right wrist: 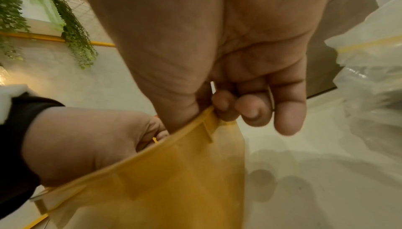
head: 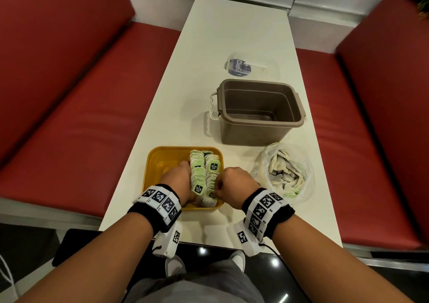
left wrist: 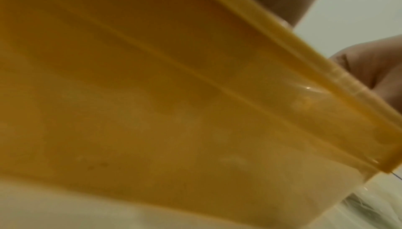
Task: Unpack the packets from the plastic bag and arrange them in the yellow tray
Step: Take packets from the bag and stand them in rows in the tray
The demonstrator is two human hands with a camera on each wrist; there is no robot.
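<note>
In the yellow tray (head: pixel 160 163), both hands are working the packets (head: pixel 204 175): left hand (head: pixel 178 182) reaching in, grip unclear; right hand (head: pixel 232 184) curling, grip narrow, contents unclear.

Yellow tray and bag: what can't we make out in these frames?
- Left hand fingers: head view, hidden behind its own back and the packets.
- yellow tray contents: left wrist view, its wall fills the frame.
- plastic bag packet count: head view, crumpled and too small.
</note>
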